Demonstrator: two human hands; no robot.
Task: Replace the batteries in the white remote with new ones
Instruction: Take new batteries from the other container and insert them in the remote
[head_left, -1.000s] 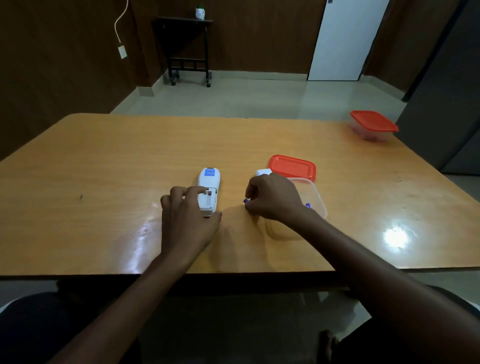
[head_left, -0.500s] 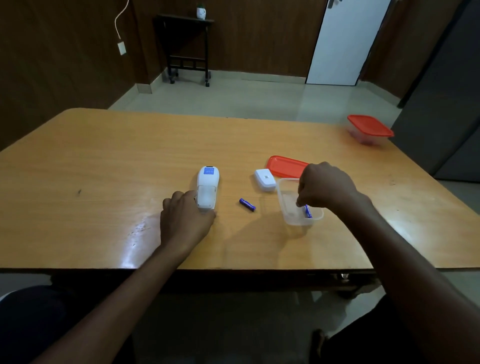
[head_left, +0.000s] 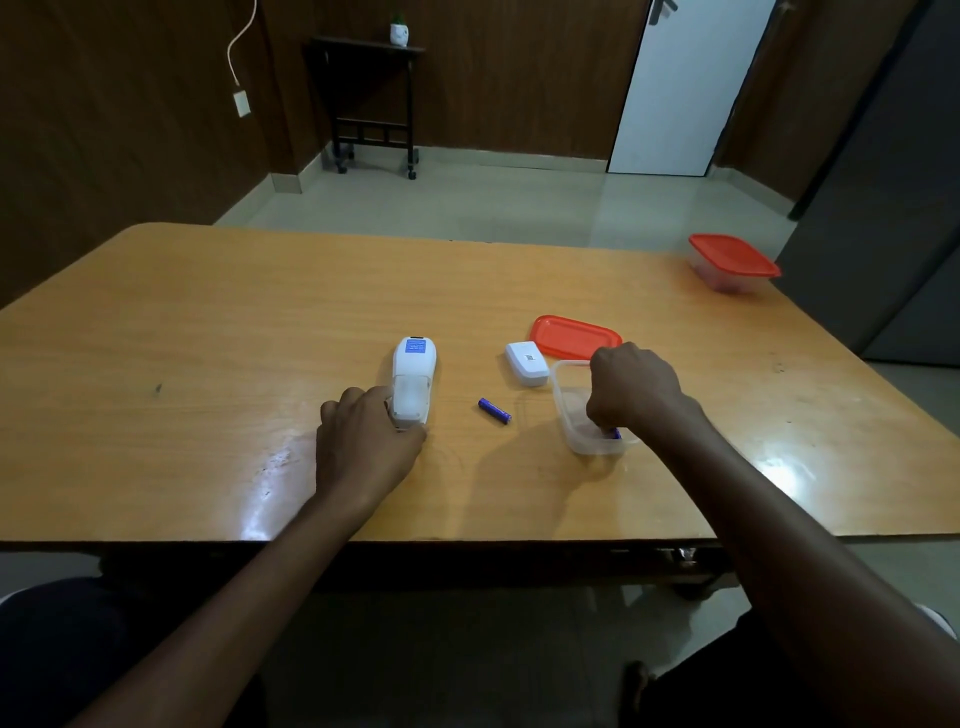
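right hand (head_left: 631, 387) fingers (head_left: 602, 423) pinching battery (head_left: 616, 434)

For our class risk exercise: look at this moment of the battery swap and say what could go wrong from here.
1. The loose battery lies on the bare table between the white remote and the clear container; it could roll or get mixed up with the new ones.
2. The right hand reaches into the light container and might tip it.
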